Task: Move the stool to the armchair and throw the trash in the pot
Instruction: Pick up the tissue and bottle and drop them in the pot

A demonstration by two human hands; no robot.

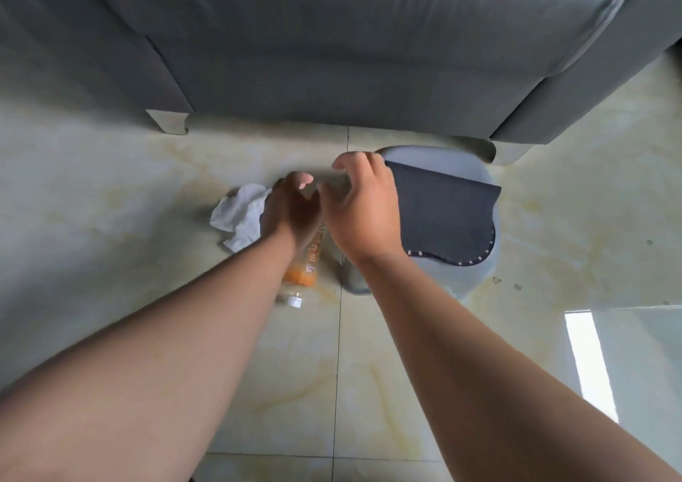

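Observation:
A grey plastic stool [476, 260] with a dark mat [443, 215] on its seat stands on the floor just in front of the grey armchair [350, 56]. My right hand [363, 208] hovers over the stool's left edge, fingers spread and loosely curled, holding nothing. A crumpled white tissue [240, 215] lies on the floor to the left. A plastic bottle with an orange label [306, 267] lies beside it, cap towards me. My left hand [291, 210] is low between the tissue and the bottle, covering the bottle's far end, and I see nothing held in it.
Pale glossy floor tiles [110, 223] spread all around. The armchair's two short front legs [168, 121] [511, 153] stand on the tiles, the right one close behind the stool. No pot is in view.

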